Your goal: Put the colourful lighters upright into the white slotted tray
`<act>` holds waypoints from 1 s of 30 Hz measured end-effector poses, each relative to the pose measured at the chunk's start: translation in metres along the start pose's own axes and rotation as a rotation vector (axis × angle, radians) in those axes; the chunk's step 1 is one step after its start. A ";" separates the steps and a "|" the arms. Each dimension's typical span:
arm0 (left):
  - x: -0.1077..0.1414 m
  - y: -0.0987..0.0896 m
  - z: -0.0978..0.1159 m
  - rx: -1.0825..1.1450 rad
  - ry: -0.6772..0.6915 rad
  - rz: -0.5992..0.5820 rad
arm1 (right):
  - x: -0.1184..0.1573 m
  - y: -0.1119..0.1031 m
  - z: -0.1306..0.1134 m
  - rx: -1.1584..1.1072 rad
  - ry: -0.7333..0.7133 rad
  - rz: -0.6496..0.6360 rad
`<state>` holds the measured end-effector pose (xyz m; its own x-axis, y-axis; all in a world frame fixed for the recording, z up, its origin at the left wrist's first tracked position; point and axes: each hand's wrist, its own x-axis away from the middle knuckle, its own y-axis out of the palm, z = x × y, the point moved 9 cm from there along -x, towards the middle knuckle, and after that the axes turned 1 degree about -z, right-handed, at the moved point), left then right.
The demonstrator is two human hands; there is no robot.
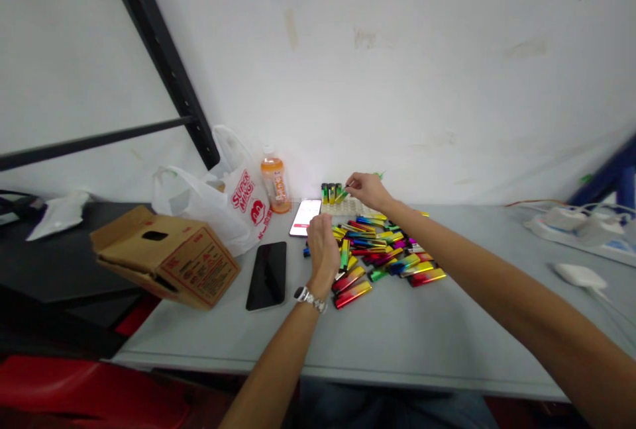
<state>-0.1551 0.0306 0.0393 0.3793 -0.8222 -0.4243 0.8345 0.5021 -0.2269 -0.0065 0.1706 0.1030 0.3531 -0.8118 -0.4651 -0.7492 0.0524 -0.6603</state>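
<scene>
Shiny two-tone lighters (352,294) lie in a loose pile on the grey table. Beyond them is a pale gridded tray (350,208), with several lighters (331,192) standing upright at its left end. My right hand (368,189) reaches over the tray, its fingertips pinched on the top of a tilted green-yellow lighter (341,196). At the pile's left edge, my left hand (324,250) rests on its side with fingers stretched forward. A green lighter (344,254) lies close beside its palm; no grip on it shows.
Left of the pile are a lit phone (304,217), a dark phone (268,277), an orange-drink bottle (275,181), a white plastic bag (238,207) and an open cardboard box (173,257). At the right lie a power strip (586,234) and white charger (581,275). Behind stands the wall.
</scene>
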 end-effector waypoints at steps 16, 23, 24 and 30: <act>-0.004 -0.003 -0.010 -0.005 -0.009 0.027 | -0.033 0.041 0.007 0.315 -0.080 -0.110; -0.009 -0.007 -0.018 0.026 -0.104 0.068 | 0.000 0.044 0.007 0.558 -0.044 -0.141; -0.009 -0.005 -0.019 0.021 -0.106 0.059 | 0.005 0.046 0.009 0.580 -0.029 -0.174; -0.008 0.003 -0.016 -0.003 -0.087 0.012 | 0.033 0.041 0.018 0.535 0.036 -0.213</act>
<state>-0.1622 0.0430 0.0276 0.4229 -0.8362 -0.3493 0.8285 0.5129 -0.2247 -0.0154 0.1559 0.0500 0.4389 -0.8554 -0.2750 -0.2726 0.1649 -0.9479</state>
